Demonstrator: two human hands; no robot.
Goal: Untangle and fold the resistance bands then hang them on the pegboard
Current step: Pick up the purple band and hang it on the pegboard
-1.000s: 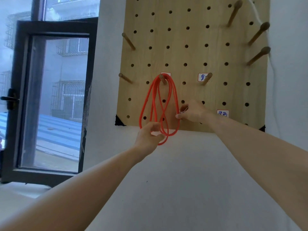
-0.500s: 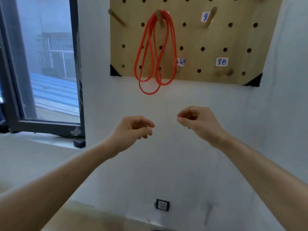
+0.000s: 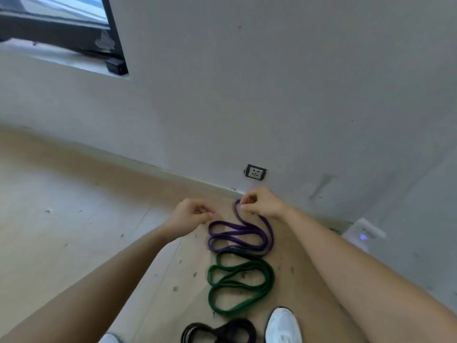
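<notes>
Low over the floor [image 3: 74,231], right hand [image 3: 262,203] fingers tight on the purple band [image 3: 241,235], left hand [image 3: 190,214] fingers curled together, empty.

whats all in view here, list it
purple band: 1, purple, floor nearest wall
green band: 1, green, floor, next toward camera
black band: 1, black, bottom edge, cut off
socket: 1, white, low on wall
window frame: 1, black, top left
device: 1, white, blue light, right
shoe: 1, white, bottom, beside black band
left hand: 1, curled, empty, left of purple band
right hand: 1, fingers at purple band's top, grip unclear
</notes>
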